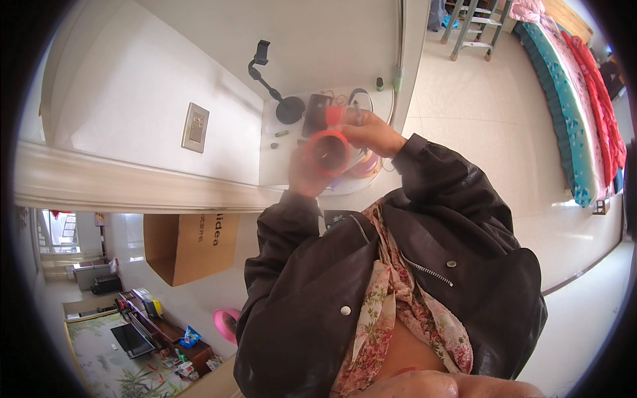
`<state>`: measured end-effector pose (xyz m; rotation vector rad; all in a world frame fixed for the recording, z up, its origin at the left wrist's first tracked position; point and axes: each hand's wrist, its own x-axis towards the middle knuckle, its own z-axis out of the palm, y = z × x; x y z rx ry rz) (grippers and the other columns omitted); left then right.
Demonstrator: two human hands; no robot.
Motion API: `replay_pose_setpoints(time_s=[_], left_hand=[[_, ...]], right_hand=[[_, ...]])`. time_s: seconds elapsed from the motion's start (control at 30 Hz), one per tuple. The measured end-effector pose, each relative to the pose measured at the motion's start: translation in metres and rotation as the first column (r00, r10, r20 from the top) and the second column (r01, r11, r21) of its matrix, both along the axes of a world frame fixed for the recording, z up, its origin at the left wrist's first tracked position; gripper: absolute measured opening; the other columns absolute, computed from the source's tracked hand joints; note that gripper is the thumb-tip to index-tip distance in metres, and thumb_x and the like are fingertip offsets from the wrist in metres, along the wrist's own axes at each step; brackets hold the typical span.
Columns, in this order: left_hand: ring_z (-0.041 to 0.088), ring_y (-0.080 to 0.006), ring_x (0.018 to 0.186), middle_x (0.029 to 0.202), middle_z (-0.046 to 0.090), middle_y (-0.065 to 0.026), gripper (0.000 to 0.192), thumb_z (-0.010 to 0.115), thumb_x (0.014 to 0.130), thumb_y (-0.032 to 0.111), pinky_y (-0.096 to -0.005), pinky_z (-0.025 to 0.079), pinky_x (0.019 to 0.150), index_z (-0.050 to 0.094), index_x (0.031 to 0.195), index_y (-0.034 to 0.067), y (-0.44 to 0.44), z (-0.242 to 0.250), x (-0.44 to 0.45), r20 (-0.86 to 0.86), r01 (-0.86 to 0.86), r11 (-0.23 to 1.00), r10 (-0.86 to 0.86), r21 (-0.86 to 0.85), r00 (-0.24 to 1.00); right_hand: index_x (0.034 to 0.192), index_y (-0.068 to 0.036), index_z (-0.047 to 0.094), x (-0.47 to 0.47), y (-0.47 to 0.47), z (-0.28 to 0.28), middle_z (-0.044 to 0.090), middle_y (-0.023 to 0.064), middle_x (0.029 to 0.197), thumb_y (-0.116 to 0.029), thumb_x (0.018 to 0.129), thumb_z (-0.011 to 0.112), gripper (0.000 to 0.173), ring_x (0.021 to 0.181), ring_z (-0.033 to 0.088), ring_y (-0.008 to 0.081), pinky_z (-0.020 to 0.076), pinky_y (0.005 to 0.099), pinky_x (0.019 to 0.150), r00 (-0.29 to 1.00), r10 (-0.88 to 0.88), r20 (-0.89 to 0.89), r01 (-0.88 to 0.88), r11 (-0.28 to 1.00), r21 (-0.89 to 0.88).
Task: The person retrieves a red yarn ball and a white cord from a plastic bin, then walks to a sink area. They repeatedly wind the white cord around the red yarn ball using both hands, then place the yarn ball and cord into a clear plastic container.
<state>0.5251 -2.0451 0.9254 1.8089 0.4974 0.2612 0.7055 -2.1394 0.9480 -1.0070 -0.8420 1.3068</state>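
Observation:
My left hand (304, 171), blurred, holds a round container with a red rim (312, 148). Its dark inside faces up towards me. Close against the rim on the right is my right hand (375, 132), gripping a slim dark pen-like object (357, 113) that points up. A red piece (334, 115) shows just above the container; I cannot tell whether my right fingers touch it. Both hands are over a small white corner shelf (281, 161). Beyond them lies a dark flat case (314, 112).
A black phone stand (289, 110) rises at the shelf's back, near a wall switch plate (195, 127). A small dark green item (379, 83) sits at the right edge. A cardboard box (199, 246) stands lower left; a bed (567, 109) and a ladder (473, 30) are right.

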Motion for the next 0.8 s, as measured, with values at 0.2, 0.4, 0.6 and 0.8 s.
replay_pose_setpoints(time_s=[0.2,0.4,0.6,0.8], left_hand=[[0.051,-0.0307,0.087,0.115,0.048,-0.0223,0.068,0.050,0.086,0.054,-0.0324,0.050,0.065,0.042,0.130,0.002,0.002,-0.008,0.000,0.072,-0.018,0.981,0.032,-0.196,0.997],[0.064,-0.0156,0.080,0.084,0.067,-0.0044,0.030,0.069,0.070,0.007,-0.0310,0.051,0.071,0.063,0.099,0.004,-0.018,0.018,0.013,0.211,-0.277,0.908,0.351,-0.313,0.912],[0.056,-0.0199,0.096,0.113,0.056,-0.0039,0.047,0.062,0.081,0.036,-0.0342,0.047,0.069,0.051,0.120,0.014,-0.014,0.007,0.005,0.230,-0.158,0.967,0.203,-0.202,0.952],[0.054,-0.0206,0.096,0.120,0.054,-0.0039,0.055,0.060,0.083,0.049,-0.0325,0.046,0.063,0.046,0.126,0.017,-0.002,-0.028,-0.017,0.273,-0.115,0.915,0.232,-0.386,0.934]], right_hand=[[0.086,-0.009,0.063,-0.002,0.000,0.001,0.049,-0.0076,0.066,-0.023,0.088,0.064,0.015,0.054,0.036,0.0012,0.0269,0.0184,0.047,0.997,-0.028,0.071,0.026,0.999,0.018],[0.086,-0.007,0.063,-0.003,0.004,-0.012,0.046,-0.0072,0.064,-0.023,0.088,0.063,0.016,0.053,0.035,0.0022,0.0260,0.0190,0.047,0.994,-0.091,0.059,0.089,0.996,0.028],[0.081,-0.007,0.059,-0.002,0.003,-0.026,0.043,-0.0060,0.062,-0.020,0.088,0.062,0.015,0.052,0.034,0.0033,0.0237,0.0210,0.047,1.000,-0.003,-0.001,0.003,0.982,-0.187],[0.082,-0.007,0.058,-0.008,0.008,-0.056,0.045,-0.0047,0.065,-0.019,0.088,0.061,0.013,0.054,0.037,0.0040,0.0277,0.0205,0.047,0.988,0.128,-0.090,-0.143,0.973,-0.182]])
